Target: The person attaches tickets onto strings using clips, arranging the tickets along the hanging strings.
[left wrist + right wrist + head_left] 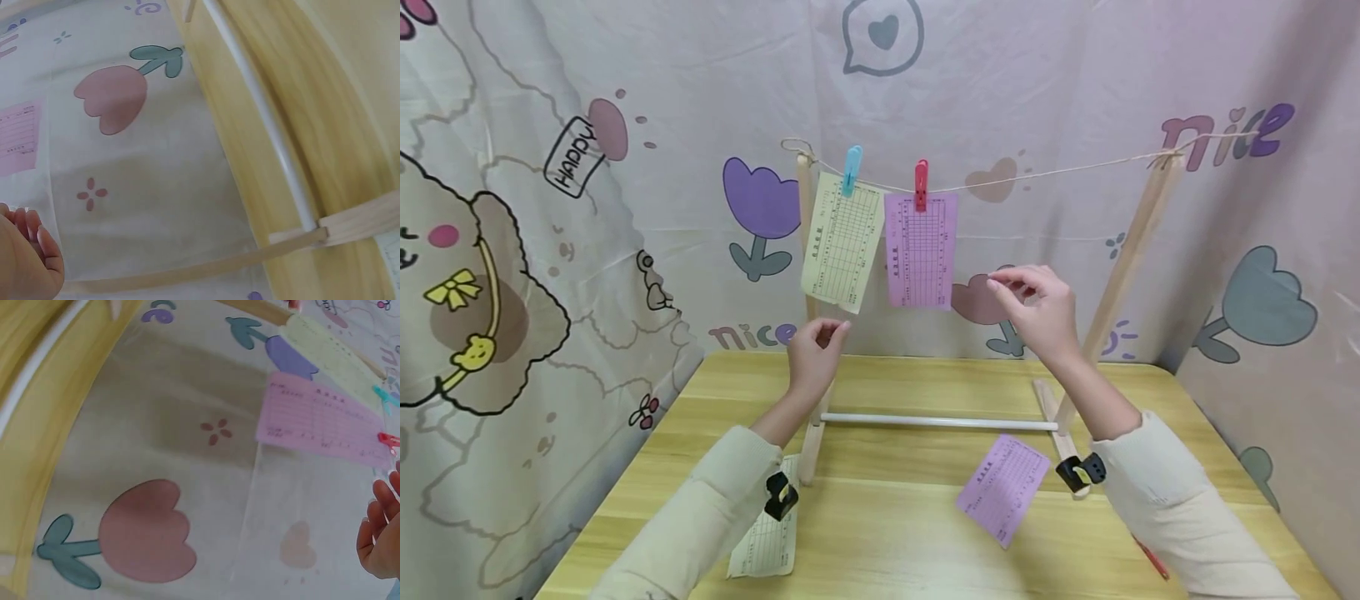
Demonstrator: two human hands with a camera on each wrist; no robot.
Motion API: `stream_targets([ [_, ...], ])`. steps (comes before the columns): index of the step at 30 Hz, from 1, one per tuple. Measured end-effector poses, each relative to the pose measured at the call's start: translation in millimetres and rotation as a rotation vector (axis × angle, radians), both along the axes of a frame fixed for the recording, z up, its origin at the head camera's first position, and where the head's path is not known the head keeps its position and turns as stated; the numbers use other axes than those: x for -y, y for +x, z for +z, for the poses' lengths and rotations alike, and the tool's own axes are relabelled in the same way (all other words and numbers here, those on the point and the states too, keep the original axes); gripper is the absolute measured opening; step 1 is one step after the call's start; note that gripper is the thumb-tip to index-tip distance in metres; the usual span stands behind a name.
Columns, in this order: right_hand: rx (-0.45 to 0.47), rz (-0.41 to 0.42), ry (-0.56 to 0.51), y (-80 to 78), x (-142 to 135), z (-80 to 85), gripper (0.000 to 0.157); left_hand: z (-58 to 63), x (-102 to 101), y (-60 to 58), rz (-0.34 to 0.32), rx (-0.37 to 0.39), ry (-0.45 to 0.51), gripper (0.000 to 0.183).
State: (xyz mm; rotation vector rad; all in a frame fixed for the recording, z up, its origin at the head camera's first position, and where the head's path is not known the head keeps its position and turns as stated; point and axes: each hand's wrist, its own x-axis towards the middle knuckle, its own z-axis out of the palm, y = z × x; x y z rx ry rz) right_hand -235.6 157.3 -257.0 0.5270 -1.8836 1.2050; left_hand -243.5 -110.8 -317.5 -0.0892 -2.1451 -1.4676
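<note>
Pink slip [921, 258] hangs toward the left end of the string [1037, 175], left of the right hand [1037, 312]. Loosely curled, that hand holds nothing.

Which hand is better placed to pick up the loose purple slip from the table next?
Probably the right hand: it looks empty, and the loose purple slip lies on its side of the table. The left hand, near the lower edge of the hanging yellowish slip, would likely reach across.

Curtained-off tabletop workspace, cartoon-printed cloth [700, 92] behind and beside, wood-grain table [880, 525]
</note>
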Motion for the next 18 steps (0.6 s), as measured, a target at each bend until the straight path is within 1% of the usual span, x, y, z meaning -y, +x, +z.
stream_targets([
  [7, 0.024, -0.024, 0.047, 7.1, -18, -20.8, 0.008, -16.0, 13, 5.4, 0.026, 0.024, -0.031, 0.016],
  [10, 0.032, -0.047, 0.059, 10.8, -26, -30.0, 0.009, -23.1, 17, 8.0, 0.027, 0.041, -0.025, 0.016],
  [12, 0.035, -0.061, 0.064, 20.4, -28, -28.9, 0.01, -27.6, 19, 9.9, 0.033, 0.05, -0.019, 0.016],
  [17, 0.041, -0.098, 0.072, 27.6, -43, -41.3, 0.011, -40.9, 25, 11.7, 0.041, 0.061, -0.009, 0.015],
  [18, 0.042, -0.102, 0.072, 25.8, -48, -47.4, 0.011, -43.5, 26, 12.1, 0.037, 0.059, -0.007, 0.015],
])
